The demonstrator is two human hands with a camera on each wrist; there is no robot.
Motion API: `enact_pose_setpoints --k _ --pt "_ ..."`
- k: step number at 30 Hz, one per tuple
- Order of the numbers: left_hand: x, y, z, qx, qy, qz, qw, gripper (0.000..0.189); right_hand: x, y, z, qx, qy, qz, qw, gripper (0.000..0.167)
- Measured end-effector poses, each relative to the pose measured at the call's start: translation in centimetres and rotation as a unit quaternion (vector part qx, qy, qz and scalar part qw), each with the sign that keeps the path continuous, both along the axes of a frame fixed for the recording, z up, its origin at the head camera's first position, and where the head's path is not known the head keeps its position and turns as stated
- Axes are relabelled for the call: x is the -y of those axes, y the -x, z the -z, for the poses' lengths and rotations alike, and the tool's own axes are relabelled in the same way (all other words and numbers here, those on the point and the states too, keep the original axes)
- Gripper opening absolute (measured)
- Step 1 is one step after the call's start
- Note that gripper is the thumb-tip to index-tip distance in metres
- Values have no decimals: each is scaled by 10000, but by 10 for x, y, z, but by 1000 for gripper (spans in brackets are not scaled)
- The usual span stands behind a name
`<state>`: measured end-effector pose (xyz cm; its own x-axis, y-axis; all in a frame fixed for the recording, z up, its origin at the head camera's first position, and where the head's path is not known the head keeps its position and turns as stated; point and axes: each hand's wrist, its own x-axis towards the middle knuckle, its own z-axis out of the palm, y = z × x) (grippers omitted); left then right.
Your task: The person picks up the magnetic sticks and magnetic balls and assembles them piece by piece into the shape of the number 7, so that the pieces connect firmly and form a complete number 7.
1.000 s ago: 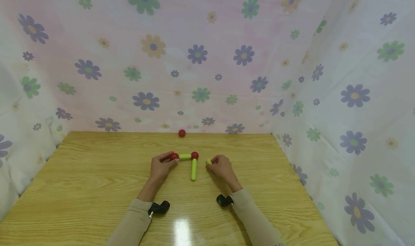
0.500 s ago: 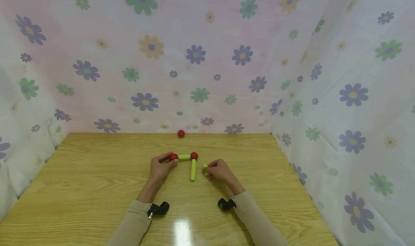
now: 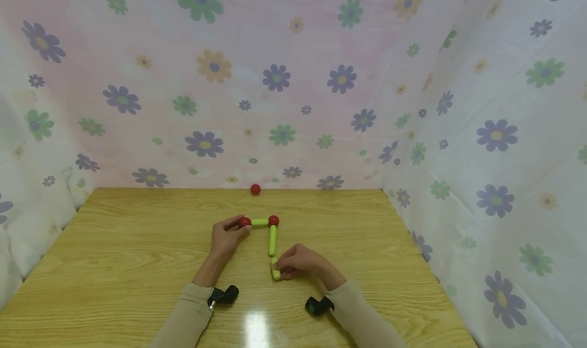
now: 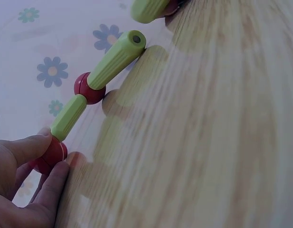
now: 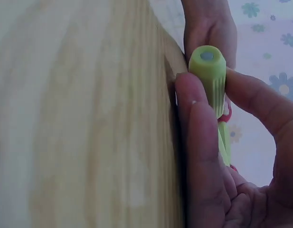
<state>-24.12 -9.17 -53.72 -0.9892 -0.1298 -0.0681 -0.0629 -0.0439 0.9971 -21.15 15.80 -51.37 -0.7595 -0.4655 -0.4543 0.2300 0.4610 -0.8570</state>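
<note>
Two hands, both holding, clock read off the head view. Left hand (image 3: 225, 237) pinches the red left ball (image 3: 245, 222) between thumb and fingers, grip narrow, hand on the ball's 8 o'clock side. Left ball joins a green short stick (image 3: 259, 222) at its 3 o'clock, and that runs to the red corner ball (image 3: 273, 220). From the corner ball a green long stick (image 3: 272, 241) points to 6 o'clock, lined up with the ball; its free end shows a grey round disc in the left wrist view. Right hand (image 3: 300, 260) pinches the green held stick (image 3: 276, 274), thumb one side, fingers the other, grip narrow, hand at the stick's 2 o'clock. Held stick sits at 6 o'clock of the long stick, near its free end, nearly in line, top end tipped slightly to 11; left wrist view shows a small gap between the two. Right wrist view shows a grey disc on the held stick's end as well. Red far ball (image 3: 255, 189) at 11 o'clock of the corner ball, apart from the rest, by the back edge of the wooden table (image 3: 137, 246). Flowered cloth (image 3: 247, 83) behind, at 12. Beige sleeves (image 3: 185, 315), black wrist cameras (image 3: 224, 294) on both arms.
</note>
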Motion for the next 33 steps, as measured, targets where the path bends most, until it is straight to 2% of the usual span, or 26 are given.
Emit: enact_pose_setpoints --k 3,12,33 --pt "-1 -1 -1 -15 9 -7 10000 49 4 -5 0 37 20 -14 10000 20" --pt "0 -1 0 6 -37 11 10000 50 10 -9 -1 4 129 351 9993 23" --pt "0 -1 -2 54 -4 37 10000 48 12 -9 -1 118 385 594 9974 23"
